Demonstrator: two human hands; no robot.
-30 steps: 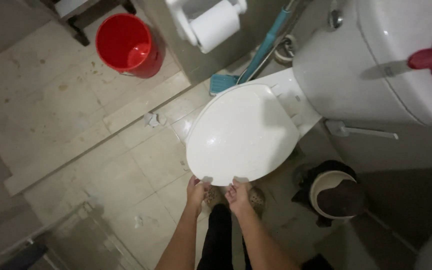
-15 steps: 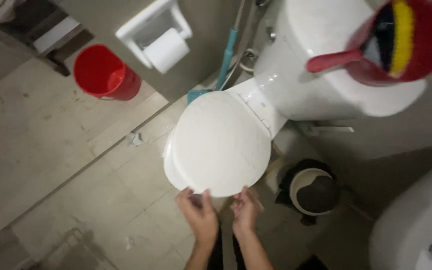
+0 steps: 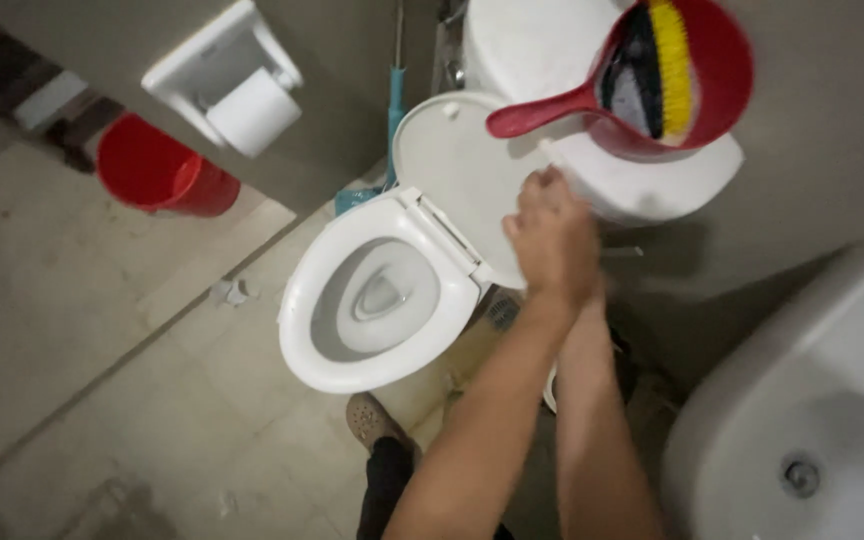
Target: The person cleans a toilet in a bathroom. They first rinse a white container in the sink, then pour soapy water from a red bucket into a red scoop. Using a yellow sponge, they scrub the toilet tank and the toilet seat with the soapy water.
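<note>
A white toilet stands open in the head view, its lid raised back against the tank, its seat down around the bowl. My left hand rests on the lid's right edge near the tank, fingers curled against it. My right forearm runs up beside the left arm. The right hand itself is hidden under the left hand. A red dipper holding a yellow-bristled brush sits on top of the tank.
A toilet roll hangs in a white wall holder at upper left. A red bucket stands on the tiled floor. A blue-handled tool leans by the wall. A white sink fills the lower right. My foot is below the bowl.
The lid was shut with both hands at its front edge. It has swung up against the tank, and my hands followed it upward. The camera has moved closer.
</note>
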